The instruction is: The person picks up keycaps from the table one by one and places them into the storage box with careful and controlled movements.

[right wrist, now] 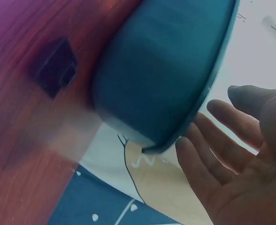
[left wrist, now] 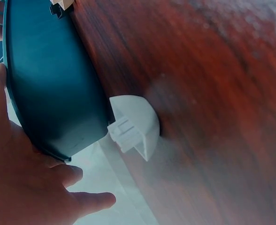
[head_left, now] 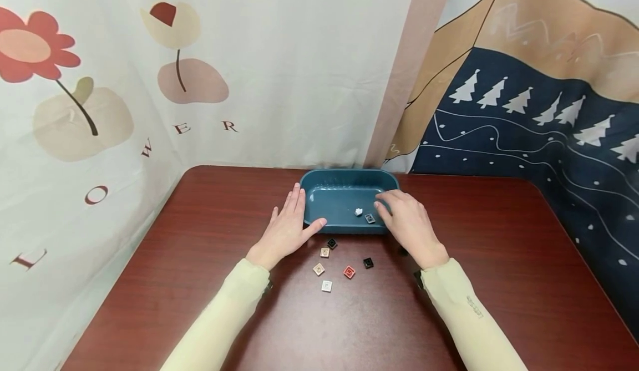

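Note:
A blue-green tray point(head_left: 349, 230) stands at the table's back edge. My left hand point(head_left: 287, 224) lies along its left end, fingers straight and thumb reaching to the front rim. Over the tray's right end is my right hand point(head_left: 410, 224), fingers loosely bent; in the right wrist view they are spread and hold nothing. Inside the tray are a small white piece point(head_left: 358, 212) and a dark grey keycap point(head_left: 369, 218). Before it lie several keycaps, among them a red keycap point(head_left: 349, 272), a white keycap point(head_left: 326, 286) and a black keycap point(head_left: 368, 263).
Near the tray's corner in the left wrist view sits a white keycap point(left wrist: 135, 122). A dark keycap point(right wrist: 56, 68) lies beside the tray in the right wrist view. Behind the brown table point(head_left: 449, 326) hang printed curtains point(head_left: 299, 82).

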The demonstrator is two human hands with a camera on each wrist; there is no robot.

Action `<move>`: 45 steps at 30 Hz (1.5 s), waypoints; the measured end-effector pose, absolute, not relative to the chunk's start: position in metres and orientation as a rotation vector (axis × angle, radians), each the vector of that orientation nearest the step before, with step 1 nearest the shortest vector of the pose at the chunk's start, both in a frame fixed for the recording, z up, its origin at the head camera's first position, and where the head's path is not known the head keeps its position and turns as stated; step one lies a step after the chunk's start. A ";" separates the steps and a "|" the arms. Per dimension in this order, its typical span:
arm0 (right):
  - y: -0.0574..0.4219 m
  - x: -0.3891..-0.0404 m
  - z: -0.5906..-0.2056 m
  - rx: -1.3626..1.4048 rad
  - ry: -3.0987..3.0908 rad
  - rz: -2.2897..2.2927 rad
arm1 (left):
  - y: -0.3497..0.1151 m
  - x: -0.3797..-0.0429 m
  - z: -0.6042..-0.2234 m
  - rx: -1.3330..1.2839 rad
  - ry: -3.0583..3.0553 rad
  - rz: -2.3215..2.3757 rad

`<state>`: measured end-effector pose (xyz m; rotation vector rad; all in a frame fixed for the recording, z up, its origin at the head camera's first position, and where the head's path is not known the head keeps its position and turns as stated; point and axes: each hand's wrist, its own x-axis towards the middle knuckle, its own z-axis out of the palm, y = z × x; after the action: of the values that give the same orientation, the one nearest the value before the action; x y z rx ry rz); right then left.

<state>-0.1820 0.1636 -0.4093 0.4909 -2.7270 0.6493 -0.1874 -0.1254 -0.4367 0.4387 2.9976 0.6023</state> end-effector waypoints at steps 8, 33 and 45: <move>0.178 -0.163 -0.406 0.450 -2.677 0.692 | -0.125 -0.186 -0.436 0.433 2.992 0.619; 0.212 -0.121 -0.417 0.569 -2.792 0.422 | -0.127 -0.188 -0.438 0.433 2.976 0.605; 0.215 -0.119 -0.427 0.690 -2.922 0.456 | -0.126 -0.190 -0.437 0.445 2.988 0.620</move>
<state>-0.1192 0.2152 -0.4269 0.6902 -2.9223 0.4558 -0.1898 -0.1260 -0.4371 0.4451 2.9883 0.6204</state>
